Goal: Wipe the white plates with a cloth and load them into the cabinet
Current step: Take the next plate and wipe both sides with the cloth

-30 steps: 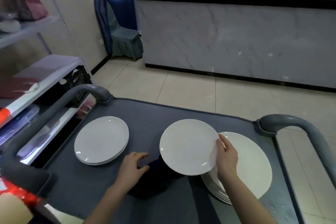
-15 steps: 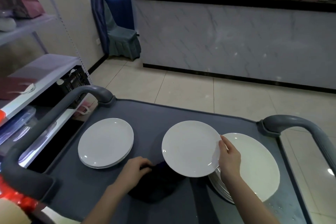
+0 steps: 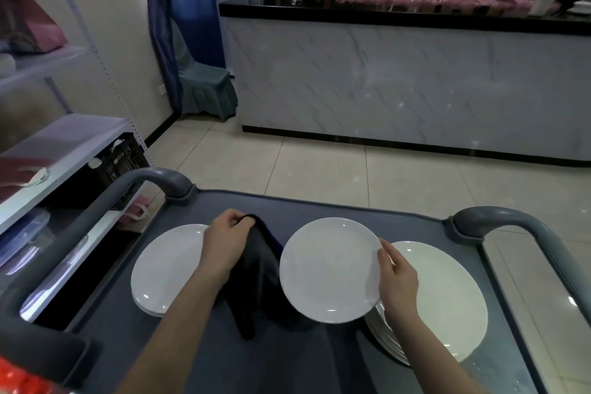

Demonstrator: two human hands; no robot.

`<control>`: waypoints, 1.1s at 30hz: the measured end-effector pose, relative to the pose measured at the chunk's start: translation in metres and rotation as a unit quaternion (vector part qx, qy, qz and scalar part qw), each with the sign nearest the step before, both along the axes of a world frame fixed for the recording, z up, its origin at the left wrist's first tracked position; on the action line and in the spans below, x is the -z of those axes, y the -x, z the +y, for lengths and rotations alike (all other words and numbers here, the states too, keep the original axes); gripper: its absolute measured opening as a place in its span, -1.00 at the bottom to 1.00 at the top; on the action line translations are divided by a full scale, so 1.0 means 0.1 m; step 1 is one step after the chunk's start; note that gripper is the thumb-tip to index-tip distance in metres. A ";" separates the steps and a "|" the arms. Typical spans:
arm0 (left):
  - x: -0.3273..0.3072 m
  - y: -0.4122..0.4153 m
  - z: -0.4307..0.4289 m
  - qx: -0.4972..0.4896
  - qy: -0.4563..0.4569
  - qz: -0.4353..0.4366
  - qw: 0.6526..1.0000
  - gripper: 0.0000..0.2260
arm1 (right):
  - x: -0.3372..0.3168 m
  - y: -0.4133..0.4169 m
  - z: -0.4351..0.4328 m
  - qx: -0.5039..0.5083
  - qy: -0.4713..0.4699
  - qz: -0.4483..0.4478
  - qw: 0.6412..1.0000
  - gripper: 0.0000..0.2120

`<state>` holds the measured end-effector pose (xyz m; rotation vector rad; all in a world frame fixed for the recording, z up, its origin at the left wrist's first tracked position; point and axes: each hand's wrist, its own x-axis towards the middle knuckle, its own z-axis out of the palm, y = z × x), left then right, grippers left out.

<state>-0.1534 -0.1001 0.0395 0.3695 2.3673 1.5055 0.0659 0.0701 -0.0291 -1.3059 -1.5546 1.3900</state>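
Note:
My right hand [image 3: 396,278] grips the right rim of a white plate [image 3: 326,269] held above the grey cart top [image 3: 287,361]. My left hand [image 3: 224,243] holds up a dark cloth [image 3: 259,272], which hangs down just left of that plate. A short stack of white plates [image 3: 166,269] lies on the cart at the left, partly behind my left forearm. A taller stack of white plates [image 3: 447,297] lies at the right, under my right wrist.
Grey cart handles [image 3: 150,179] rise at the left and at the right [image 3: 499,221]. A white shelf rack [image 3: 64,150] with a black crate stands to the left. Tiled floor and a marble-fronted counter [image 3: 399,83] lie beyond the cart.
My left hand grasped the dark cloth on the cart and lifted it up beside the plate. The plate in my right hand stayed about where it was.

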 end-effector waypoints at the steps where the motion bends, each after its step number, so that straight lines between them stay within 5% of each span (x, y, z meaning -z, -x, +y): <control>1: -0.09 -0.10 0.09 0.012 -0.008 0.006 1.000 -0.94 | 0.00 0.02 -0.01 0.001 -0.004 -0.003 1.000 -0.73; 4: -0.17 -0.50 0.30 0.168 -0.009 -0.051 0.985 -0.95 | -0.03 0.07 -0.04 0.001 -0.015 -0.003 1.000 -0.73; 6: -0.14 -0.76 0.37 0.343 0.055 -0.135 0.928 -0.90 | -0.06 0.09 -0.06 0.000 -0.016 0.002 1.000 -0.74; 8: -0.05 -0.86 0.39 0.438 0.134 -0.126 0.880 -0.79 | -0.07 0.10 -0.08 -0.004 -0.014 0.003 1.000 -0.74; 13: 0.14 -0.68 0.28 0.295 0.060 0.105 0.948 -0.72 | -0.06 0.04 -0.07 0.016 0.011 0.021 1.000 -0.74; 16: 0.35 -0.54 0.13 0.382 0.073 0.314 0.866 -0.74 | -0.08 0.02 -0.04 0.023 0.035 0.042 0.998 -0.77; 18: 0.47 -0.59 0.09 0.485 0.089 0.311 0.812 -0.60 | -0.11 0.02 -0.03 0.026 0.043 0.052 0.997 -0.79; 22: 0.59 -0.80 0.18 0.525 0.168 0.333 0.765 -0.49 | -0.16 0.06 -0.08 0.021 0.045 0.046 0.998 -0.77; 28: 0.57 -0.88 0.57 0.481 0.248 0.336 0.771 -0.46 | -0.12 0.10 -0.27 0.003 0.019 0.030 0.999 -0.74; 33: 0.47 -0.68 0.72 0.409 0.250 0.340 0.809 -0.45 | -0.20 0.07 -0.21 0.047 0.026 0.069 0.996 -0.77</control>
